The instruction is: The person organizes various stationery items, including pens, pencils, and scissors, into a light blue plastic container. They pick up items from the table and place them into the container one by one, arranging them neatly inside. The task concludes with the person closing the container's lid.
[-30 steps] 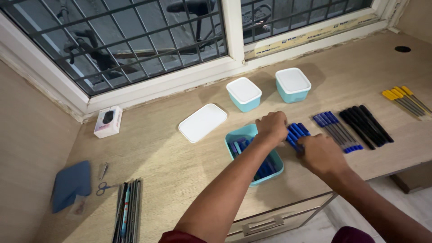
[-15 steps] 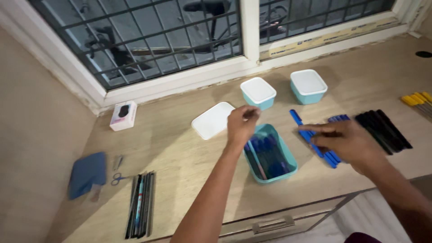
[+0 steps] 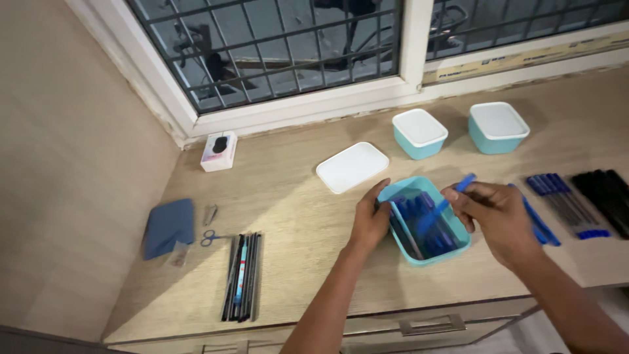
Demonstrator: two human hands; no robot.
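Note:
An open teal box point(image 3: 426, 257) sits near the desk's front edge with several blue pens point(image 3: 426, 226) inside. My left hand point(image 3: 371, 219) grips the box's left wall. My right hand point(image 3: 499, 216) holds a few blue pens point(image 3: 458, 189) tilted over the box's right side. Its white lid point(image 3: 352, 167) lies flat just behind and to the left.
Two closed teal boxes with white lids point(image 3: 419, 133) point(image 3: 498, 127) stand near the window. Blue pens point(image 3: 565, 206) and black pens point(image 3: 609, 196) lie in rows at the right. A bundle of dark pens point(image 3: 242, 275), scissors point(image 3: 213, 238), a blue pouch point(image 3: 169, 227) and a small white box point(image 3: 218, 151) lie at the left.
My left hand has come back from near the lid to the box's left wall. My right hand has carried blue pens from the desk over the box. The camera has shifted left.

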